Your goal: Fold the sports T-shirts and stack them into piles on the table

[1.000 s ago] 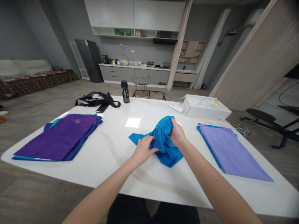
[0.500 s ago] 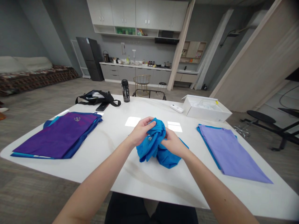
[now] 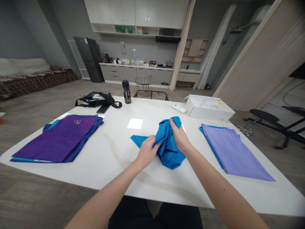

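A: What changes?
B: The left hand (image 3: 146, 153) and right hand (image 3: 179, 136) separate; the blue cloth (image 3: 168, 152) opens between their fingers, above the table (image 3: 164, 190). It remains bunched; handling appears unfinished.
A: Finger state?
B: Both nearly closed, each pinching cloth.
A: Hidden?
B: Fingertips behind folds; the cloth's full outline is indeterminable.

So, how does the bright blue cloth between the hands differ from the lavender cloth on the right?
The bright blue cloth is bunched and creased, while the lavender cloth lies flat. The left hand and right hand hold the bright blue cloth; neither touches the lavender cloth. The bright blue cloth is strongly coloured, the lavender cloth pale. Both are fabric, at the same white table.
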`<action>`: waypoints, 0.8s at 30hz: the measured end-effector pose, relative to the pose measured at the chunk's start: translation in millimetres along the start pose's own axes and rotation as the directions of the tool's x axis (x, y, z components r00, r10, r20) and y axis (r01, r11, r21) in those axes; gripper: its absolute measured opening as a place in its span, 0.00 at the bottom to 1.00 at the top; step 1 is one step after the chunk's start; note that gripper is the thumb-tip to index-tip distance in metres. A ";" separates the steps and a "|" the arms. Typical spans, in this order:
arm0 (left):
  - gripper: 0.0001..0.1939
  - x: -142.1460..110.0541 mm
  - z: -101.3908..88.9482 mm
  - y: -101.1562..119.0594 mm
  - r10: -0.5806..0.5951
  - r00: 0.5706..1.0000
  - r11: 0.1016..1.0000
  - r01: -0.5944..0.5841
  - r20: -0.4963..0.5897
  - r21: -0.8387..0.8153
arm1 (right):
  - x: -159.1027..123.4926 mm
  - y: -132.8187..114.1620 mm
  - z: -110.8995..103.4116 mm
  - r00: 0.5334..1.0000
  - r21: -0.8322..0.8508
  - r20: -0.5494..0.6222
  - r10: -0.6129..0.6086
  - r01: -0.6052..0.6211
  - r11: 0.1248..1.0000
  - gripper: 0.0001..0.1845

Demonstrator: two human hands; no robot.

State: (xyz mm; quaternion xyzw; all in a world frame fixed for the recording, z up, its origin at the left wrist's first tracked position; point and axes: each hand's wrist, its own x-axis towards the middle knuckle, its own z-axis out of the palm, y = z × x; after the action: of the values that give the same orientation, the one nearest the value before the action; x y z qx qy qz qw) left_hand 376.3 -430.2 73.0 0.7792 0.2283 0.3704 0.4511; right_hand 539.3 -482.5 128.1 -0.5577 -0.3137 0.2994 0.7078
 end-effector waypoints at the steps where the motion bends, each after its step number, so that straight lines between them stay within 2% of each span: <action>1: 0.13 3.3 -2.9 -0.9 -0.031 0.999 0.999 0.030 -0.029 -0.045 | 1.2 0.5 -1.8 1.000 0.036 -0.011 0.009 -0.009 0.999 0.22; 4: 0.14 18.4 -21.7 0.2 -0.096 0.982 0.982 0.067 -0.163 -0.174 | 3.3 -0.7 -13.5 0.998 0.141 -0.031 0.058 -0.053 0.989 0.20; 6: 0.14 30.0 -38.1 4.9 -0.094 0.975 0.980 0.055 -0.201 -0.192 | 3.2 -1.9 -25.9 0.994 0.174 0.010 0.110 -0.110 0.979 0.19; 8: 0.15 40.8 -53.5 11.7 -0.102 0.987 0.977 0.075 -0.126 -0.200 | 2.6 -1.9 -40.5 0.983 0.180 0.096 0.159 -0.174 0.968 0.20; 10: 0.17 50.2 -66.1 19.0 -0.116 0.993 0.973 0.116 0.012 -0.200 | 3.3 -0.3 -55.3 0.966 0.187 0.175 0.192 -0.224 0.956 0.21; 13: 0.19 60.9 -79.9 29.0 -0.155 0.975 0.973 0.179 0.160 -0.147 | 9.0 6.8 -73.4 0.955 0.189 0.212 0.208 -0.249 0.950 0.20; 15: 0.19 65.5 -86.4 35.6 -0.195 0.946 0.970 0.225 0.258 -0.089 | 15.2 14.8 -80.8 0.965 0.153 0.178 0.192 -0.219 0.964 0.17; 17: 0.17 68.0 -91.1 42.0 -0.215 0.899 0.971 0.239 0.381 -0.014 | 22.1 24.4 -85.0 0.981 0.102 0.091 0.173 -0.182 0.978 0.16; 19: 0.17 69.1 -94.4 46.3 -0.216 0.851 0.976 0.194 0.479 0.095 | 28.8 33.4 -87.7 0.986 0.082 -0.016 0.164 -0.162 0.983 0.14; 20: 0.17 69.2 -95.6 47.0 -0.217 0.842 0.974 0.152 0.494 0.168 | 32.1 37.1 -89.1 0.985 0.083 -0.060 0.160 -0.155 0.984 0.13; 22: 0.13 69.4 -97.4 45.2 -0.216 0.863 0.941 0.059 0.456 0.333 | 37.9 42.3 -93.1 0.982 0.084 -0.139 0.124 -0.113 0.990 0.11; 24: 0.09 69.9 -98.5 40.6 -0.176 0.914 0.888 -0.013 0.365 0.460 | 42.1 44.5 -98.7 0.975 0.048 -0.213 0.061 -0.052 0.997 0.09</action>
State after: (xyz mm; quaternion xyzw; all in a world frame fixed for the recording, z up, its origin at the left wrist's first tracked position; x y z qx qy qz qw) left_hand 343.4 -349.3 165.7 0.9107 0.2452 0.1217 0.3093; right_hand 639.1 -500.5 71.4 -0.5804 -0.2130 0.2639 0.7403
